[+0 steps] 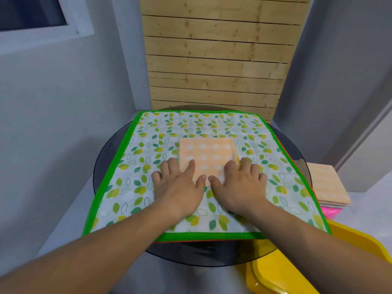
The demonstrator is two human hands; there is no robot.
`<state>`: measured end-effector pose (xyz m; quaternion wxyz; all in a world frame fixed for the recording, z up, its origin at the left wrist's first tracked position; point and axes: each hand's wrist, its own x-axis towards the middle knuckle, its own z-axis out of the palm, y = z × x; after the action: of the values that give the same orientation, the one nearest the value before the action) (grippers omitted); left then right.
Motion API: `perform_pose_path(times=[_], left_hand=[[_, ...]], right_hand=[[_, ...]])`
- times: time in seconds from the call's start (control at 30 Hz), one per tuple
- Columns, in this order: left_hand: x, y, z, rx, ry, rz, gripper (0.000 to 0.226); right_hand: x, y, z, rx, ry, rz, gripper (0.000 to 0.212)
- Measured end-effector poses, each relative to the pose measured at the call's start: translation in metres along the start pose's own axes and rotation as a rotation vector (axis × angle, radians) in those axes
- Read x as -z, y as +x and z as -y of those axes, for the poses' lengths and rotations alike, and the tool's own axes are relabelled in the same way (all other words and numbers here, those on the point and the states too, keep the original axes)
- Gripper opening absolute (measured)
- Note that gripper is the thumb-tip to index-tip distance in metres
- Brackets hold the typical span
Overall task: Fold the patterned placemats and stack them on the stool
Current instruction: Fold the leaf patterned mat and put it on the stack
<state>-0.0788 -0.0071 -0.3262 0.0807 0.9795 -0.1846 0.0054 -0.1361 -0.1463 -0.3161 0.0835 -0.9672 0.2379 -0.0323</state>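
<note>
While left hand (178, 185) and right hand (239, 183) press flat on one orange placemat (209, 153), one leafy placemat (148, 145) beneath

The near edge of the folded orange checked placemat (206, 153) is covered by the left hand (178, 185) and right hand (239, 183). A red-edged mat (201, 241) under the leaf-print placemat (148, 149) is seen only as a sliver, so its pattern can't be told. The pink stool (331, 213) is mostly buried under the stack of folded placemats (326, 183), and the yellow plastic seat (297, 262) is cut off at the corner.

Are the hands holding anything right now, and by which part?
Nothing gripped: left hand and right hand press flat on the near corners of the folded orange placemat.
</note>
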Motion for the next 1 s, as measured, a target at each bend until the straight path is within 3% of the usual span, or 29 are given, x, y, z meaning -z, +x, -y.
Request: perform_pose_path(times=[0.3, 0.67, 1.0], left_hand=[[0.004, 0.004, 0.004, -0.002, -0.011, 0.096, 0.062], [0.014, 0.001, 0.025, -0.091, -0.038, 0.139, 0.05], [0.021, 0.003, 0.028, -0.097, -0.044, 0.192, 0.05]], right_hand=[[0.002, -0.001, -0.019, 0.032, 0.038, -0.012, 0.041], [0.016, 0.009, -0.068, 0.172, 0.068, 0.141, 0.042], [0.017, 0.004, -0.068, 0.242, -0.058, 0.121, 0.046]])
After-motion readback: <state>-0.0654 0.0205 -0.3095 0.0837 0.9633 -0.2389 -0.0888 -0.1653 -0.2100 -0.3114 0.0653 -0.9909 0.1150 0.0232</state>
